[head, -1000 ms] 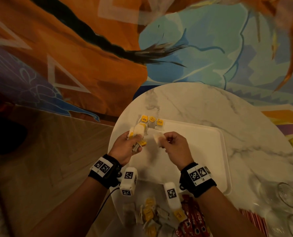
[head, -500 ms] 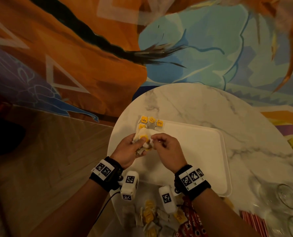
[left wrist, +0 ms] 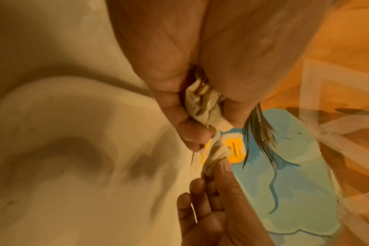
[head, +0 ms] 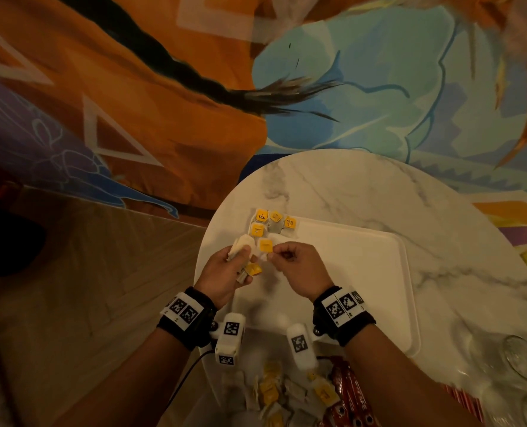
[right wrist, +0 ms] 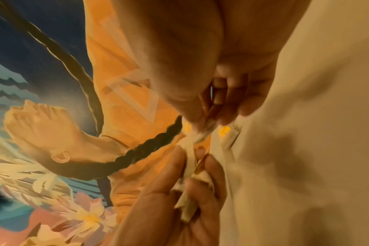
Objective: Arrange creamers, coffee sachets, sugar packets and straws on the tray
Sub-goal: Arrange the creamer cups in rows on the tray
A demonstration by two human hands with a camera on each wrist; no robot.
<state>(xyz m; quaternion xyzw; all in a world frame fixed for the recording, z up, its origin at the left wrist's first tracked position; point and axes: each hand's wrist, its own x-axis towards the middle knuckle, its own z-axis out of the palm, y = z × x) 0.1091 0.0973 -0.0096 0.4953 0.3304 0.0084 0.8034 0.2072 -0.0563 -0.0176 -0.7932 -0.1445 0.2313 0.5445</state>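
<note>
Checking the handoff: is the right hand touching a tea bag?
Touching. Left wrist view shows the right hand pinching a tea bag between thumb and fingertip.

Two hands on crumpled sachets

The right hand (right wrist: pixel 200 83) pinches a pale sachet (right wrist: pixel 202 134); the left hand (right wrist: pixel 179 199) grips a bunch of sachets (right wrist: pixel 187 208) beside the tray (right wrist: pixel 305 149).

Bare forearms wear black wristbands (head: pixel 186 318) with white coded tags and white camera pods (head: pixel 230 337).
</note>
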